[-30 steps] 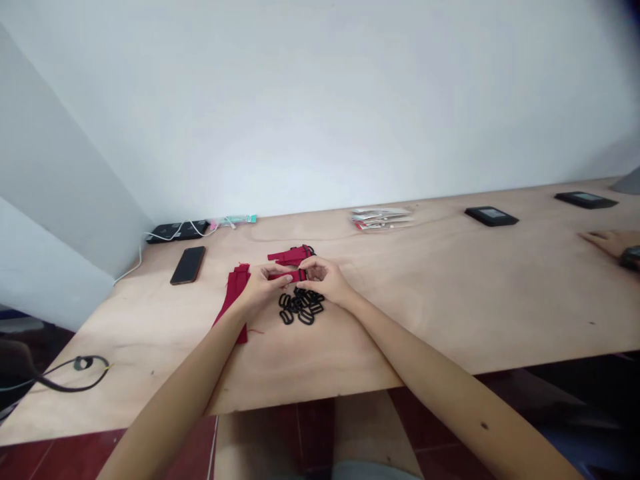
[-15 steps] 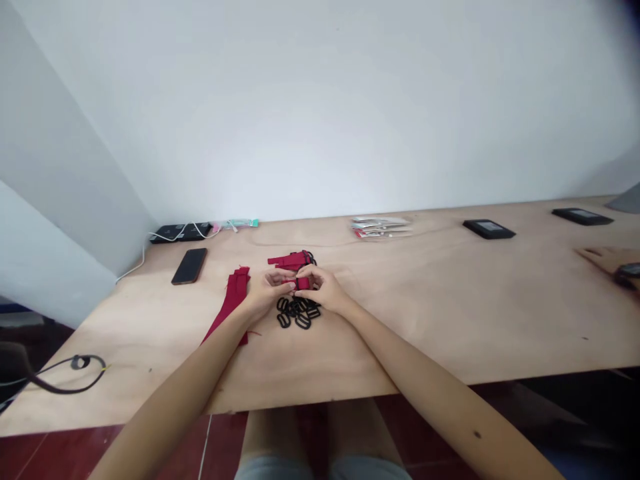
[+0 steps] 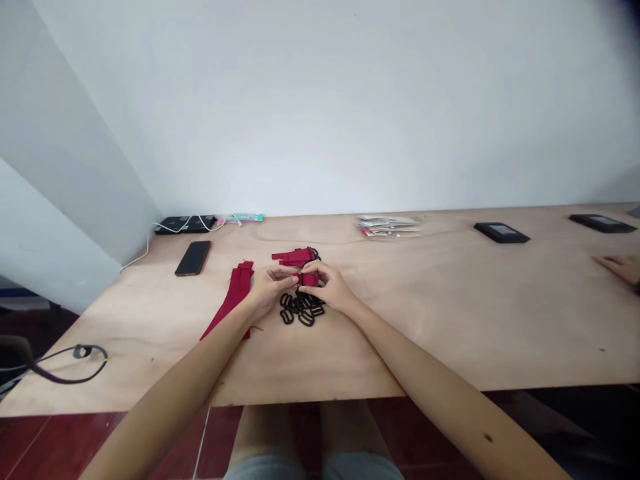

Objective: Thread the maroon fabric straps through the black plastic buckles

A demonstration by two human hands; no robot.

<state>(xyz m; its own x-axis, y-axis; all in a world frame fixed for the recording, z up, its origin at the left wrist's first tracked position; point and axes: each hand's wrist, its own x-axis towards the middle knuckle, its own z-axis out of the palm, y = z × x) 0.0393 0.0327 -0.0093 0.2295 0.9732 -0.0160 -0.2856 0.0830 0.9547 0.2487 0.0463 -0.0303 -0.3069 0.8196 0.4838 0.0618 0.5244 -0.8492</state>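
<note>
Left thumb and fingertips pinch one end of a narrow strip of red fabric (image 3: 310,280); right thumb and fingers are clamped on its other end. The left hand (image 3: 269,287) and right hand (image 3: 331,287) nearly meet, with the strip held between them, just above the table, and a small black buckle (image 3: 301,279) around it. Just below the fingers lies a heap of black oval and rectangular slider buckles (image 3: 299,307), its upper right part hidden by the right hand. Just beyond the hands, partly covered by them, is a bundle of red fabric strips fitted with black buckles (image 3: 297,257). Beside the left wrist lie long plain red fabric strips (image 3: 236,293); the left forearm hides part of them. Farther left is a dark rectangular phone (image 3: 193,258). Along the wall sit black boxes with a white cable (image 3: 177,225), a pink-and-teal packet (image 3: 247,217), a stack of clear plastic packets (image 3: 385,227) and two flat black devices with small screens (image 3: 501,233). At the far right, another person's hand (image 3: 625,269) rests on the pale wooden table (image 3: 450,307)
</note>
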